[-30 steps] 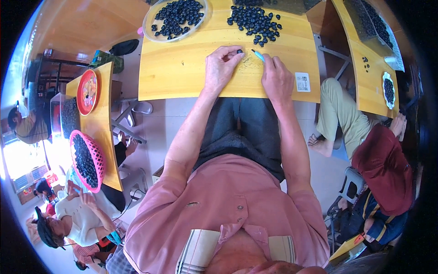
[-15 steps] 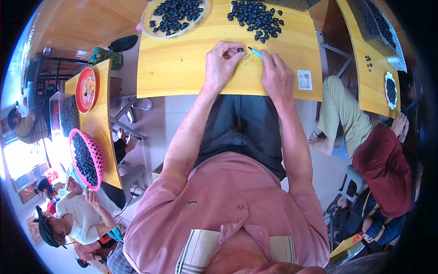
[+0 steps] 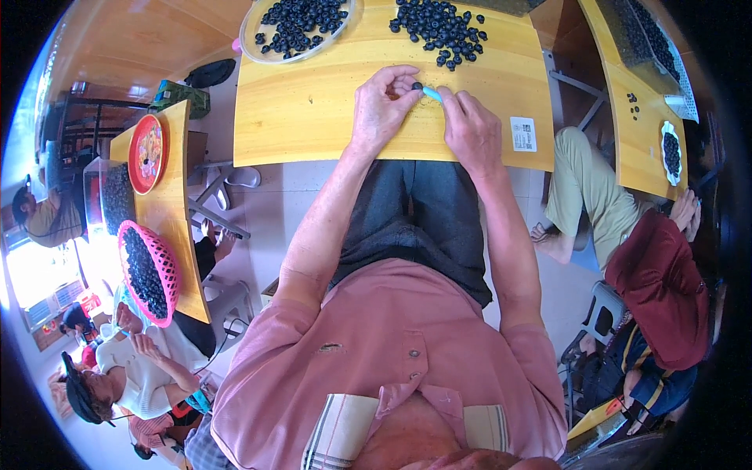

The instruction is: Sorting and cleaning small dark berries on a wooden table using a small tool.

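1. Blue-black berry-like piece (image 3: 417,86): pinched between thumb and forefinger of left hand (image 3: 380,110), clear of the tabletop's far edge, ahead of the torso. Left hand nearer.
2. Light-blue slim tool (image 3: 431,93): gripped pencil-fashion in right hand (image 3: 474,129). Long axis slanting leftward and slightly away, directed at the piece. Tip hidden or at the piece; contact not certain.
3. Position of piece relative to right hand: left and slightly beyond.
4. Yellow wooden table (image 3: 305,125): beneath both hands, small debris scattered between them. White label (image 3: 522,134) to the right.
5. Beyond the hands: clear plastic tub (image 3: 251,43), partly filled, at left; loose heap of dark pieces (image 3: 442,31) at right.
6. Room: pink perforated basket (image 3: 168,266) and red tray (image 3: 139,176) on left side table (image 3: 174,204); another wooden table (image 3: 627,149) at right; pale floor (image 3: 270,204).
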Action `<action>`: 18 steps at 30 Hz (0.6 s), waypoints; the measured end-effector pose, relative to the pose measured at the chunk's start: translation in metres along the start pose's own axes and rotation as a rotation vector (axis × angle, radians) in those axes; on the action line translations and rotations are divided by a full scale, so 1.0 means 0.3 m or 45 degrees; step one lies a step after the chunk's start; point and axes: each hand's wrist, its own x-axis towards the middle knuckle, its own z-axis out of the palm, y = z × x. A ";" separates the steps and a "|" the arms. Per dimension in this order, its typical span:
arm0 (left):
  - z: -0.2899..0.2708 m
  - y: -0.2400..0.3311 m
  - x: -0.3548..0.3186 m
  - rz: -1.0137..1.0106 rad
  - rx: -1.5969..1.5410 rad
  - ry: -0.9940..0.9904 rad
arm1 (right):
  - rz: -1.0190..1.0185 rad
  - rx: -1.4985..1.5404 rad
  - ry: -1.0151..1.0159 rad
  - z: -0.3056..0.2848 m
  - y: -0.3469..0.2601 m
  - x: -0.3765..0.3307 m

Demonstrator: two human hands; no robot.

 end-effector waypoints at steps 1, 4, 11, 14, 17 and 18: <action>0.000 0.000 -0.001 0.004 -0.003 -0.001 | 0.003 0.005 -0.002 -0.001 -0.001 0.000; 0.000 0.003 -0.003 -0.011 0.009 -0.014 | 0.005 0.009 -0.001 -0.001 -0.003 -0.002; -0.004 -0.005 -0.002 -0.060 -0.060 0.001 | 0.118 -0.056 -0.073 0.013 0.010 -0.012; -0.021 -0.035 0.002 -0.073 -0.346 -0.001 | 0.167 -0.089 -0.145 0.011 0.011 0.006; -0.011 -0.002 0.004 -0.082 -0.366 0.073 | 0.167 -0.070 -0.113 0.020 0.019 0.000; -0.013 0.003 0.003 -0.079 -0.299 0.070 | 0.163 -0.067 -0.109 0.019 0.016 0.003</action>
